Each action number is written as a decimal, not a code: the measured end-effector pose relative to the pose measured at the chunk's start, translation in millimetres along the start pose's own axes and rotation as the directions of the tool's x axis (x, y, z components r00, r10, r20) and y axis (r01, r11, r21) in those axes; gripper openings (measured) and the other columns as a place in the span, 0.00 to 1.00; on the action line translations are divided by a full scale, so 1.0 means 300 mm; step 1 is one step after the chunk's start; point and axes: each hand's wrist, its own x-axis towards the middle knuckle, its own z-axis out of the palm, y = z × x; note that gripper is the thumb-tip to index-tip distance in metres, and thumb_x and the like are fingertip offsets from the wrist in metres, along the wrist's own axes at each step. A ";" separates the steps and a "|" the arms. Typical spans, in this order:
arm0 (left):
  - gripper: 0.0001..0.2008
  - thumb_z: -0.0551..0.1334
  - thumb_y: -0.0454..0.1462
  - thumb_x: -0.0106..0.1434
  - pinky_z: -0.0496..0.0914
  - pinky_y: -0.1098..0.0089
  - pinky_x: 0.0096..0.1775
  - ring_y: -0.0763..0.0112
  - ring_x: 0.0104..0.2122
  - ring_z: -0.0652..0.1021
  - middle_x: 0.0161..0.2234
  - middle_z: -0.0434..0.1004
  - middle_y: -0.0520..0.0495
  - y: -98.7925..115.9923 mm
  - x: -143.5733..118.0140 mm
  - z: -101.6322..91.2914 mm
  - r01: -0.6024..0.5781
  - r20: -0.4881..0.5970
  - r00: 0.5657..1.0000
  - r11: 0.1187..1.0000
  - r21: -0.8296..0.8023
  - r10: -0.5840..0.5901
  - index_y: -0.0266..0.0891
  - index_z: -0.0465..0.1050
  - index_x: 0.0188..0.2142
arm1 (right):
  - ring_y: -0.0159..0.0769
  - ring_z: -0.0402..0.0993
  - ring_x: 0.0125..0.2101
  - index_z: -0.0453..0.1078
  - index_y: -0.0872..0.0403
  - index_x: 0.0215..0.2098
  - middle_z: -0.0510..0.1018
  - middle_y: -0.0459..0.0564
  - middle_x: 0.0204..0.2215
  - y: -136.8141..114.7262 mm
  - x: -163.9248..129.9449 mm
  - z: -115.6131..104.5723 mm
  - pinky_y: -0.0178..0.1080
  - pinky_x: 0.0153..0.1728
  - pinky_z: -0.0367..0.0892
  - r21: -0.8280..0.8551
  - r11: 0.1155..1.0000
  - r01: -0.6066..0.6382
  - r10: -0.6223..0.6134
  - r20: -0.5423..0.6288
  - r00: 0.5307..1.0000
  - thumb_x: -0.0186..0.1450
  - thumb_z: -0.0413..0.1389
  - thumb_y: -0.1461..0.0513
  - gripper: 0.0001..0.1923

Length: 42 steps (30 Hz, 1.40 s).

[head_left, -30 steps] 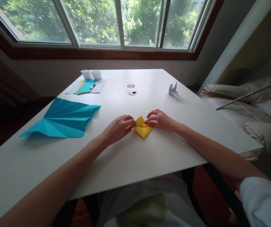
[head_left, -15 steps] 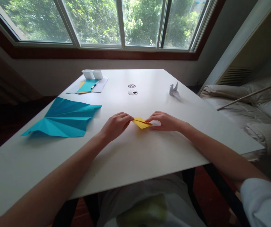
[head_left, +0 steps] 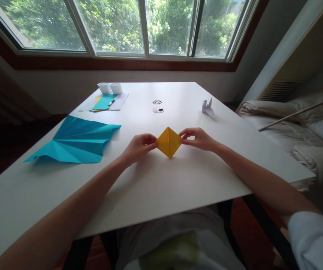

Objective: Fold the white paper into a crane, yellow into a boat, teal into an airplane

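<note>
Yellow paper diamond [head_left: 173, 142], center-creased, sharp-cornered; left hand [head_left: 141, 145] pinching one side corner, right hand [head_left: 197, 139] pinching opposite.

Yellow folded paper [head_left: 169, 143] blocks the gap between the fingers [head_left: 188, 131]; nearer tabletop [head_left: 175, 183] is free; turquoise sheet [head_left: 75, 141] obstructs left, paper crane [head_left: 207, 109] beyond right.

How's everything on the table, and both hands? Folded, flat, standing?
Yellow paper: folded, diamond-shaped
Left hand: pinching its left corner
Right hand: pinching its right corner
Big blue paper: spread out, creased
White paper bird: folded, standing
Paper pile: flat
Pen: lying down
White containers: upright
Two round discs: flat
</note>
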 end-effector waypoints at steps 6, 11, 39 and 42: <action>0.08 0.59 0.41 0.55 0.68 0.69 0.33 0.70 0.30 0.73 0.29 0.75 0.50 -0.048 0.008 0.007 -0.169 0.085 0.986 0.898 0.407 0.147 0.38 0.72 0.31 | 0.35 0.71 0.34 0.71 0.54 0.33 0.77 0.49 0.31 0.021 -0.002 0.021 0.39 0.38 0.65 -0.242 0.968 0.074 -0.073 0.011 0.997 0.57 0.56 0.60 0.06; 0.07 0.57 0.39 0.56 0.67 0.72 0.31 0.72 0.28 0.72 0.28 0.73 0.50 -0.051 0.006 0.014 -0.280 0.123 0.960 0.824 0.493 0.253 0.38 0.71 0.30 | 0.32 0.69 0.32 0.69 0.54 0.33 0.75 0.48 0.30 0.037 0.002 0.037 0.37 0.36 0.64 -0.304 0.943 0.134 -0.126 0.047 0.991 0.57 0.55 0.64 0.05; 0.08 0.56 0.35 0.56 0.67 0.74 0.30 0.75 0.25 0.71 0.28 0.73 0.49 -0.029 -0.007 0.010 -0.352 0.179 0.936 0.837 0.419 0.304 0.37 0.73 0.31 | 0.29 0.70 0.30 0.69 0.54 0.39 0.73 0.51 0.36 0.000 -0.028 0.037 0.33 0.32 0.67 -0.293 0.914 0.282 -0.232 0.193 0.953 0.61 0.53 0.63 0.08; 0.09 0.55 0.36 0.58 0.68 0.74 0.30 0.75 0.26 0.72 0.31 0.73 0.47 -0.031 -0.007 0.004 -0.374 0.226 0.925 0.832 0.409 0.304 0.37 0.74 0.33 | 0.31 0.71 0.32 0.71 0.54 0.37 0.74 0.51 0.36 -0.006 -0.025 0.039 0.34 0.34 0.67 -0.333 0.884 0.329 -0.272 0.206 0.940 0.62 0.52 0.63 0.07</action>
